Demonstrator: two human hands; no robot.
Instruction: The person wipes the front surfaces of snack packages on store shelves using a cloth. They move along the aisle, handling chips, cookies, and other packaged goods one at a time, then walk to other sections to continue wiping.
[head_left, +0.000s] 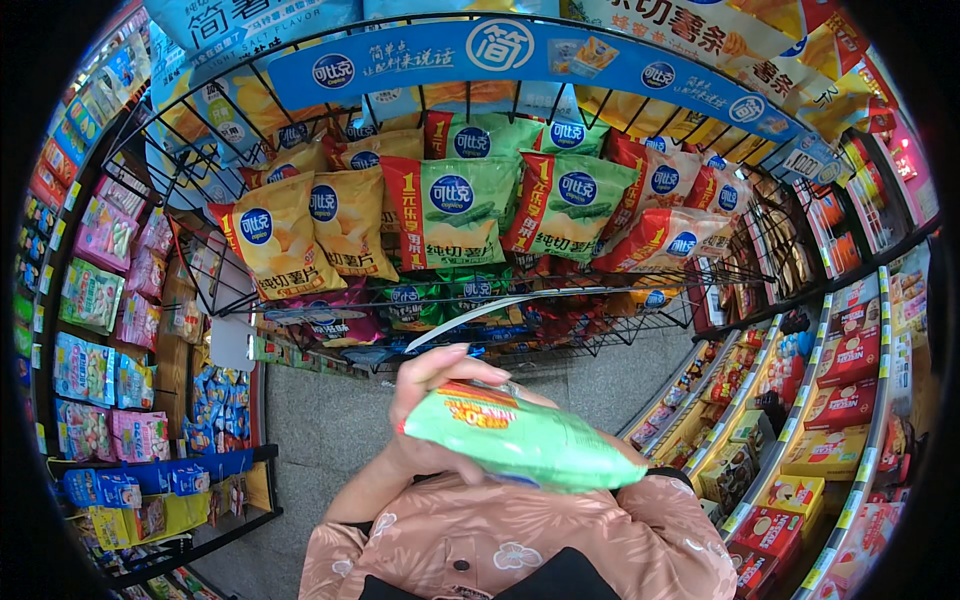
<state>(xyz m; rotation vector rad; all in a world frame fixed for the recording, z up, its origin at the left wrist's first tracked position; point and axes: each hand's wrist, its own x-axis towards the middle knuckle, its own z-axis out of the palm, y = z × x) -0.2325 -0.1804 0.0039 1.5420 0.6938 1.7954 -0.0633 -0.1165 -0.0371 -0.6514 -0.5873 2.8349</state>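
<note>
My left hand grips one end of a green bag of potato chips, with its fingers over the top edge and its thumb beneath. The bag lies tilted in front of my chest, its edge turned towards me. Of my right hand only a sliver shows behind the bag; its fingers are hidden, so its hold cannot be told. Beyond the hands, a black wire basket holds upright chip bags: yellow ones at the left, green-and-red ones in the middle, and pink-and-red ones at the right.
Larger chip bags stand behind the basket's blue sign strip. More bags sit on a lower rack. Shelves with candy bags line the left side; shelves with red coffee boxes curve along the right. Grey floor shows between.
</note>
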